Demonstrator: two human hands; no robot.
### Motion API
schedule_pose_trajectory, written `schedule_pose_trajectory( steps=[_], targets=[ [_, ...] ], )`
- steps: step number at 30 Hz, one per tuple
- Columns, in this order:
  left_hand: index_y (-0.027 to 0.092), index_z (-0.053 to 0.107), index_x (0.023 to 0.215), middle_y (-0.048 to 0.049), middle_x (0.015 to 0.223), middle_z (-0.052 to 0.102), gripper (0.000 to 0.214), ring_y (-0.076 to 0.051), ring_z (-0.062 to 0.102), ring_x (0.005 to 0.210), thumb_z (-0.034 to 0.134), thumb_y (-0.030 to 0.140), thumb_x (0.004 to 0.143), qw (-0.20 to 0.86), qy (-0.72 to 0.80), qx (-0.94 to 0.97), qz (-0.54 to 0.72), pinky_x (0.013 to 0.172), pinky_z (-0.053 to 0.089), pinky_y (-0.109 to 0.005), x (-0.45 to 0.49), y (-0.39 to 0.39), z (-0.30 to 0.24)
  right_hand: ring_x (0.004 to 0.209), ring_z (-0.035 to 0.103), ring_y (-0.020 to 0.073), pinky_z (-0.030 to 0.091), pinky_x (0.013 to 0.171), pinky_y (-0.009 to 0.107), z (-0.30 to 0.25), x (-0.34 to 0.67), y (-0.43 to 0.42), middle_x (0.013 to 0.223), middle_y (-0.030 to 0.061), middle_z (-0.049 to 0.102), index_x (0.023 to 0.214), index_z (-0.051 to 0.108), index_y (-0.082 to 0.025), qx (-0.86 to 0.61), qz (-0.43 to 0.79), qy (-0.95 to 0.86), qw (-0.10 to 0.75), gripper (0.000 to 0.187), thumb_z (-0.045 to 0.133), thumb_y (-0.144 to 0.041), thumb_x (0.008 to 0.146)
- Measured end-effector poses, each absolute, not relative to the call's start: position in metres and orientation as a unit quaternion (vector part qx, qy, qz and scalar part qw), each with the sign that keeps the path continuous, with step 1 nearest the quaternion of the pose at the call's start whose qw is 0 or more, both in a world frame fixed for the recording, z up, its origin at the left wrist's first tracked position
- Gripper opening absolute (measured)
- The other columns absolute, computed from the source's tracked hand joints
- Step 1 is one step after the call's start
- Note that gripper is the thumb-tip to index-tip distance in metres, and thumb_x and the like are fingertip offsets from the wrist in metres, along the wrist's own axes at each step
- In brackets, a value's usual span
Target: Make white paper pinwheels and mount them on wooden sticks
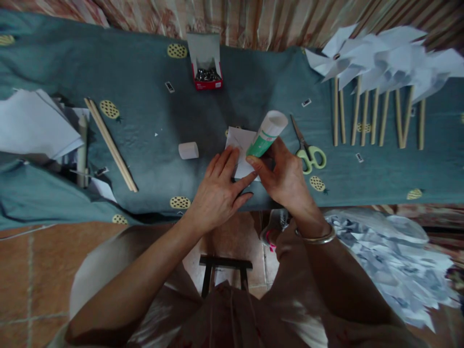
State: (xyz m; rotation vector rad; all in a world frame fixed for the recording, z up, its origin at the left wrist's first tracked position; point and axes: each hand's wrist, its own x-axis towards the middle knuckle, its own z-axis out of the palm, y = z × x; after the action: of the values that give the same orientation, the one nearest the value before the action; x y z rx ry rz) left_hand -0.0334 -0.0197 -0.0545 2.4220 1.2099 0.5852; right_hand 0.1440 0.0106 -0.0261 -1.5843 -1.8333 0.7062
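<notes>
A small white sheet of paper (243, 141) lies on the cloth-covered table in front of me. My left hand (220, 191) rests flat with its fingers stretched over the sheet's left and lower part. My right hand (284, 176) is closed round a green and white glue stick (266, 135), held tilted with its lower end down at the paper; the tip is hidden. Left of the paper lies a white cap (188, 150) on its side. Scissors (308, 153) with light green handles lie just right of my right hand.
Several paper pinwheels (380, 60) on wooden sticks lie at the back right. An open red box (208, 83) of small metal pieces stands at the back. Wooden sticks (110, 145) and stacked paper (36, 125) lie left. A bag of folded paper (395, 261) sits below the table's right edge.
</notes>
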Motion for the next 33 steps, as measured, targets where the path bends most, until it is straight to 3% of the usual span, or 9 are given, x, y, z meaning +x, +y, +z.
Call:
schedule_pose_trajectory(
  steps=[5,14,18,21,25,29,33],
  targets=[
    [0.026,0.061,0.131,-0.0125,0.161,0.030,0.043,-0.039,0.024,0.148,0.061,0.042,0.090,0.189,0.431,0.859,0.203,0.116,0.026,-0.063,-0.033,-0.020,-0.053,0.081,0.068,0.0208,0.054,0.075,0.037,-0.027,0.150,0.009,0.085,0.0020,0.070,0.092,0.059,-0.023,-0.593,0.354,-0.640,0.337,0.027,0.065,-0.048,0.083],
    [0.025,0.058,0.133,-0.0155,0.158,0.033,0.045,-0.039,0.024,0.149,0.059,0.041,0.091,0.184,0.424,0.860,0.217,0.115,0.027,-0.063,-0.034,-0.020,-0.054,0.079,0.066,0.0147,0.056,0.073,0.030,-0.024,0.174,0.015,0.078,-0.0026,0.067,0.078,0.063,-0.025,-0.560,0.495,-0.420,0.515,0.027,0.073,-0.051,0.077],
    [0.021,0.054,0.134,-0.0160,0.150,0.045,0.047,-0.034,0.033,0.145,0.055,0.045,0.093,0.174,0.414,0.855,0.261,0.114,0.033,-0.056,-0.039,-0.018,-0.048,0.082,0.068,0.0144,0.058,0.081,0.031,-0.024,0.179,0.014,0.079,-0.0019,0.069,0.077,0.064,-0.024,-0.547,0.534,-0.352,0.540,0.023,0.074,-0.045,0.077],
    [0.025,0.051,0.134,-0.0115,0.141,0.054,0.045,-0.029,0.046,0.136,0.054,0.044,0.094,0.145,0.423,0.843,0.299,0.111,0.040,-0.052,-0.053,-0.010,-0.038,0.087,0.069,0.0159,0.058,0.086,0.033,-0.023,0.181,0.013,0.082,-0.0002,0.071,0.080,0.065,-0.023,-0.535,0.551,-0.327,0.551,0.023,0.074,-0.043,0.076],
    [0.028,0.048,0.138,-0.0086,0.142,0.053,0.048,-0.031,0.044,0.135,0.057,0.034,0.091,0.097,0.514,0.796,0.306,0.113,0.037,-0.053,-0.081,0.003,-0.030,0.094,0.071,0.0172,0.058,0.089,0.034,-0.021,0.185,0.013,0.086,0.0007,0.072,0.084,0.064,-0.024,-0.506,0.575,-0.308,0.565,0.024,0.072,-0.045,0.076],
    [0.020,0.058,0.129,-0.0130,0.125,0.064,0.046,-0.036,0.055,0.119,0.060,0.032,0.085,0.093,0.562,0.770,0.288,0.102,0.045,-0.058,-0.101,0.010,-0.037,0.097,0.071,0.0181,0.058,0.090,0.035,-0.020,0.185,0.012,0.085,0.0002,0.072,0.083,0.064,-0.024,-0.499,0.585,-0.282,0.574,0.023,0.072,-0.044,0.076],
    [0.022,0.068,0.115,-0.0111,0.111,0.070,0.034,-0.032,0.063,0.105,0.061,0.034,0.084,0.124,0.576,0.754,0.291,0.092,0.052,-0.049,-0.102,0.010,-0.042,0.089,0.072,0.0161,0.059,0.087,0.032,-0.018,0.179,0.008,0.080,-0.0010,0.072,0.081,0.066,-0.024,-0.496,0.599,-0.247,0.578,0.023,0.076,-0.042,0.072]
  ],
)
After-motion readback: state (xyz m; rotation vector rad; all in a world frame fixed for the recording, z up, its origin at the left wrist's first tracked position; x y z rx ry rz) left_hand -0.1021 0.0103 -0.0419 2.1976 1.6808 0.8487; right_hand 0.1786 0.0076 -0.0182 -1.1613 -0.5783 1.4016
